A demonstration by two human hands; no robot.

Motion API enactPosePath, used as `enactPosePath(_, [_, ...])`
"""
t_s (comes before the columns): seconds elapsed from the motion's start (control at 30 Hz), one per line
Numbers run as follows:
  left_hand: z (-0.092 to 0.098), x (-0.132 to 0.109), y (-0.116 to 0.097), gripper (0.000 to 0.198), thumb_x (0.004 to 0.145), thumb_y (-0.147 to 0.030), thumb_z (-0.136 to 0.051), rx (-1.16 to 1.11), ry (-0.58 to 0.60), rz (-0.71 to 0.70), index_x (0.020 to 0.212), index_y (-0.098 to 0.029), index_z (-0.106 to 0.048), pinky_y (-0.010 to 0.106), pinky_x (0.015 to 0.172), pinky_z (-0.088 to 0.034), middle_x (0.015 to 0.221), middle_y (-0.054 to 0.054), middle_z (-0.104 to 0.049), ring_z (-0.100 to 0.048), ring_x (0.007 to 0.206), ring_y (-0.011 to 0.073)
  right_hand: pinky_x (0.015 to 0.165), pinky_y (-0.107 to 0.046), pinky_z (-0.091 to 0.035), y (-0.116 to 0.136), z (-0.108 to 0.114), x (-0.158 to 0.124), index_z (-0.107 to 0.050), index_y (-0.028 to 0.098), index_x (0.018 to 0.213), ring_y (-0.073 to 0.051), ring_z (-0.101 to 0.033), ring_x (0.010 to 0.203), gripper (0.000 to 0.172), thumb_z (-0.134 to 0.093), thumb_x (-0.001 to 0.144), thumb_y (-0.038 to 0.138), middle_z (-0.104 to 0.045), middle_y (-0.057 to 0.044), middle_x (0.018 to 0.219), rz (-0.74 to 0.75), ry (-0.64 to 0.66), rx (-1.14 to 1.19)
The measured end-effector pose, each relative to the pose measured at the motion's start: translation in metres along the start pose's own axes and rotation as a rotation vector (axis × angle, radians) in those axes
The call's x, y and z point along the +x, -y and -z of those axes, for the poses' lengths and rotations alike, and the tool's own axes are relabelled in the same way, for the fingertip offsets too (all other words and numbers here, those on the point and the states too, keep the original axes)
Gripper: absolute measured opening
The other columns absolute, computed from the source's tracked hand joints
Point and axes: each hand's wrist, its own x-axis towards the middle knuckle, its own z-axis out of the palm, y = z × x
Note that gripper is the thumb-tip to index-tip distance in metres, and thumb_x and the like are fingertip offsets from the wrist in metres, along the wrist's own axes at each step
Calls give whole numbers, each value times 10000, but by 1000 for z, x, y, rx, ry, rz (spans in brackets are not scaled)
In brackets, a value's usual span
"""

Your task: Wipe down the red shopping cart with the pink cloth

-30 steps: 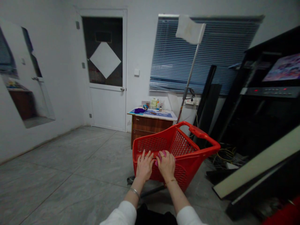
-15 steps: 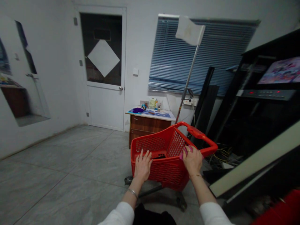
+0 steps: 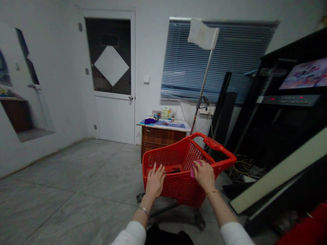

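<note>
Smooth plastic shopping cart [image 3: 176, 187], matt cloth [image 3: 192, 173], wood-grain cabinet [image 3: 163, 135], metal pole [image 3: 206, 73], smooth floor [image 3: 63, 204]

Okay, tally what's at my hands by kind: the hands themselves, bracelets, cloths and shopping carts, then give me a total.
Hands: 2, left hand and right hand
Bracelets: 2, left bracelet and right bracelet
Cloths: 1, pink cloth
Shopping carts: 1, red cart
Total: 6

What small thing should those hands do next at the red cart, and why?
Probably slide the pink cloth along the near rim of the red cart toward the left hand: the right hand holds the cloth at that rim, the left hand is farther along, perhaps steadying the cart, and bare rim shows between them.
</note>
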Motion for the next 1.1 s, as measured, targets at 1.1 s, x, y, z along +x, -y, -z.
enactPosePath(1.1, [0,-3,2,398,1002,-320,-365,-21,-39,13,1362,-319,-535,433,1081,-378,1446,-9,-531,-330,1436,228,779,-337,-319,-44,18,17,-711,209,1004,-193,-518,809,279,-509,917,381,-591,-83,913,-158,5,-195])
